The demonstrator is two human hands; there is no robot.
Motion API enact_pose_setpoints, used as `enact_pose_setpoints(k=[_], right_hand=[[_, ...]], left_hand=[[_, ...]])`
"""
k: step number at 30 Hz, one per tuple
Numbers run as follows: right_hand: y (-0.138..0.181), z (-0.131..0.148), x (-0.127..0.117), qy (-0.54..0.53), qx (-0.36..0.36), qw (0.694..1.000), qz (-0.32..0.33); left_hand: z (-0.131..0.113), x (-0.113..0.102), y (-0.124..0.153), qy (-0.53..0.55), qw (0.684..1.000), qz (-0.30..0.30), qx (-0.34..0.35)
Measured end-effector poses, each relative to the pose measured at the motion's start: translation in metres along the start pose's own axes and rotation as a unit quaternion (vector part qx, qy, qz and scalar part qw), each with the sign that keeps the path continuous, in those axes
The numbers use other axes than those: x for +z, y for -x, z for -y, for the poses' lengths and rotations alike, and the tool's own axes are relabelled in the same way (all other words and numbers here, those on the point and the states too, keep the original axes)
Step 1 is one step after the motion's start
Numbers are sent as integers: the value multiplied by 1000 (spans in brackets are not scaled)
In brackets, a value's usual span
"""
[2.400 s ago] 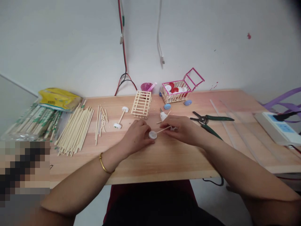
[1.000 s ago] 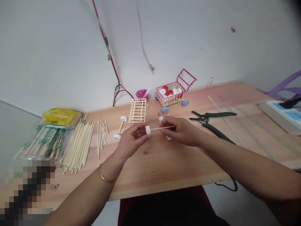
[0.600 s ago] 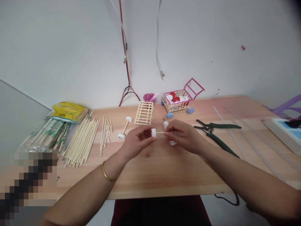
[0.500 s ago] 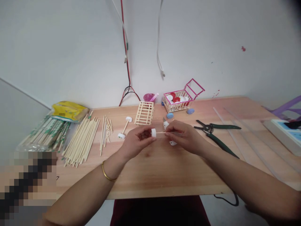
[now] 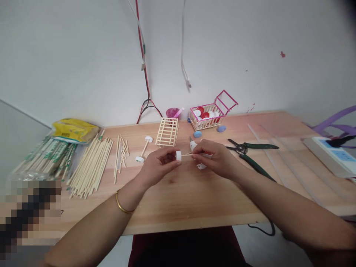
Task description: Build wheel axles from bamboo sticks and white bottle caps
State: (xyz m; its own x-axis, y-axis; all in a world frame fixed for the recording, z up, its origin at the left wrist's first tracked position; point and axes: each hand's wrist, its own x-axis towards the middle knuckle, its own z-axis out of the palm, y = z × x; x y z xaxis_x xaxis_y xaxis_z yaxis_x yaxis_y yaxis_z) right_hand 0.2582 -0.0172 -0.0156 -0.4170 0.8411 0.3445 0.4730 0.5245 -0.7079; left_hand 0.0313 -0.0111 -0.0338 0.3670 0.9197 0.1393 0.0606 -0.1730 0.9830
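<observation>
Between the fingers and thumb of my left hand [image 5: 160, 165] is a white bottle cap [image 5: 178, 155], held on edge. My right hand [image 5: 213, 157] pinches a thin wooden stick [image 5: 186, 155] whose left end meets the cap's middle. Partly hidden behind my right hand lies a white glue gun [image 5: 193, 145], its nozzle pointing up and left. Left of my left hand rests a stick with a white cap on each end, a wheel axle [image 5: 144, 149]. Just beyond stands a small wooden stick frame [image 5: 167, 132].
A pink-trimmed stick cart [image 5: 207, 116] holding red and white caps stands at the back, beside a pink bowl [image 5: 172, 112]. Loose sticks [image 5: 91, 168] and a yellow packet [image 5: 75, 129] lie left. Green-handled pliers [image 5: 247, 148], clear glue sticks [image 5: 267, 155] and a power strip [image 5: 330, 155] lie right.
The view has shifted slightly, so everything sits a little further left. Both hands keep their hold on the cap and the stick, with hardly any change between them.
</observation>
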Motion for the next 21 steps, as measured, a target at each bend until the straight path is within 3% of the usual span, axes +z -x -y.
enact_pose_setpoints(k=[21], right_hand=[[0, 1, -2, 15, -20, 1000, -11]], left_hand=[[3, 0, 0, 1, 1000, 6, -2]])
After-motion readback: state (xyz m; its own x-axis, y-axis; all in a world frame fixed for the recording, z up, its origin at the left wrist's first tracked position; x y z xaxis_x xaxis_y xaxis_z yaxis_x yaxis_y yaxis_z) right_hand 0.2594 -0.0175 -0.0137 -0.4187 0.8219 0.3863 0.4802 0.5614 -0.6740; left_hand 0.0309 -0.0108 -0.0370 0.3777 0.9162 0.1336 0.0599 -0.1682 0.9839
